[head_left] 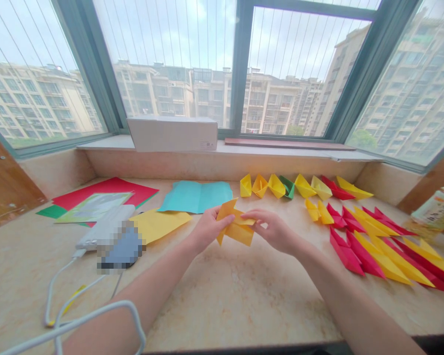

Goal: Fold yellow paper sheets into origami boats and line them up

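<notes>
A piece of folded yellow paper (240, 231), with several pointed flaps like a pinwheel, is held above the counter between my two hands. My left hand (209, 228) grips its left side, thumb lying across the front. At the right flap, my right hand (272, 228) pinches the paper between thumb and fingers. Behind it lies a creased light-blue sheet (196, 196). A flat yellow sheet (161, 226) is left of my left hand. To the right stand rows of folded paper boats, among them a yellow one (245, 186), a green one (287, 187) and a red one (346, 254).
Red sheets (107, 190) and a picture packet (92, 207) lie at the left. A white power bank (105, 224) with a white cable (96, 308) and a blurred-out dark object (122, 249) are nearer. A white box (173, 135) sits on the sill; a bottle (436, 212) stands far right.
</notes>
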Available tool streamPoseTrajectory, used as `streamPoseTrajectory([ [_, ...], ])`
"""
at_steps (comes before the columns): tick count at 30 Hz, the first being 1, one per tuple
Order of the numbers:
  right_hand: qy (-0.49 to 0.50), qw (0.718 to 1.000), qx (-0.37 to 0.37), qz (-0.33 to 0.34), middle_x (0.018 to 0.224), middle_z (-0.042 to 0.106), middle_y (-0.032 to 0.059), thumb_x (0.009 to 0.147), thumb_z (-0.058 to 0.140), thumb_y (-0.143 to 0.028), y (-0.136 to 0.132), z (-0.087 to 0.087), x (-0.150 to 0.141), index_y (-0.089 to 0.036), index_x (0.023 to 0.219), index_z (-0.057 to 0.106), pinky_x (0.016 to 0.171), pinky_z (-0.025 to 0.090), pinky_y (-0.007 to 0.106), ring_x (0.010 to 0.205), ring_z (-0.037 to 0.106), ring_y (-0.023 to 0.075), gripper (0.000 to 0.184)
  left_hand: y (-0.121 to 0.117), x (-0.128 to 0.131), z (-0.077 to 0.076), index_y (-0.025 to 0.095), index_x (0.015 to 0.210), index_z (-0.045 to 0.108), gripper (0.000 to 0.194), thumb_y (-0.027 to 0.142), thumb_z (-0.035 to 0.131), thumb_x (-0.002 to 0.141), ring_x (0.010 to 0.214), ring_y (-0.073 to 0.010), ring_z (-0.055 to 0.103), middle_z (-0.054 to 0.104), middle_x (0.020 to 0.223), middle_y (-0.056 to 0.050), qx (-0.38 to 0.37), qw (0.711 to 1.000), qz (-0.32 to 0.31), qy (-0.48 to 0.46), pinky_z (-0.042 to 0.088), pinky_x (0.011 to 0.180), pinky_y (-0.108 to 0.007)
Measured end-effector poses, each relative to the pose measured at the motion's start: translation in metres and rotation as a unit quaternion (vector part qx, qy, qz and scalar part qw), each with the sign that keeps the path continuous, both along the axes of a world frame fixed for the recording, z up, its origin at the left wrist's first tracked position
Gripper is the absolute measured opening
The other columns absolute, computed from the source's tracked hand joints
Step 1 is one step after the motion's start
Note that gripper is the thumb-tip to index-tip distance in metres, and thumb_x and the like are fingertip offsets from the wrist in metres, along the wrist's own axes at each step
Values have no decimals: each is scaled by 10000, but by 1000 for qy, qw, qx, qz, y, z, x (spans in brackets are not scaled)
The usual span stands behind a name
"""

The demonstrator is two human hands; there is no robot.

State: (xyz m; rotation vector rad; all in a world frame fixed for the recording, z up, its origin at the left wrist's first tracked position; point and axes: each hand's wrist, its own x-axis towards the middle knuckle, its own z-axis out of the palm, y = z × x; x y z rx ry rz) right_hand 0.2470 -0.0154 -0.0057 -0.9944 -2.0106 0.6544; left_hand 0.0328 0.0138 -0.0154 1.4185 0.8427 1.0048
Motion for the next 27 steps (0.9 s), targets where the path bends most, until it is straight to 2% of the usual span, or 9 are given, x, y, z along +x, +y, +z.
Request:
streamPoseTrajectory([
  [4,22,999,39,-26,1085,699,73,899,572,-239,3,-5,-4,-220,941,734,790,555,319,965,664,195,169,-5,4,1,131,1016,681,412,456,721,765,839,-209,663,720,947,-79,30,999,-5,40,494,720,-267],
  [9,36,995,52,-78,873,732,47,913,564,-300,2,-6,-8,-204,859,719,703,527,315,798,663,189,190,-7,9,-5,144,969,674,398,497,687,786,800,-196,644,711,898,-62,56,997,-12,44,489,688,-251],
  [14,52,990,63,-117,842,743,47,893,591,-329,1,-9,-11,-206,886,718,678,509,317,754,664,195,176,-12,12,-4,154,882,686,458,587,541,860,729,-173,622,693,827,-53,68,996,-27,46,466,627,-228],
  [19,39,985,76,-150,784,719,36,881,601,-330,1,-14,-14,-213,885,711,630,475,304,672,615,175,160,-21,16,0,135,787,680,443,551,549,861,626,-143,553,646,721,-33,76,993,-31,89,398,549,-216],
  [24,39,984,79,-153,768,675,15,843,615,-233,-3,-14,-21,-213,871,700,624,467,285,646,572,152,92,-22,14,-3,123,658,637,439,517,586,845,528,-99,422,529,572,3,122,978,-37,164,278,490,-209],
  [27,58,982,71,-168,768,656,13,832,611,-225,-6,-15,-26,-207,920,691,625,479,285,620,557,141,121,-22,15,-4,124,635,629,426,502,615,831,533,-98,424,522,570,7,126,978,-35,160,274,495,-209],
])
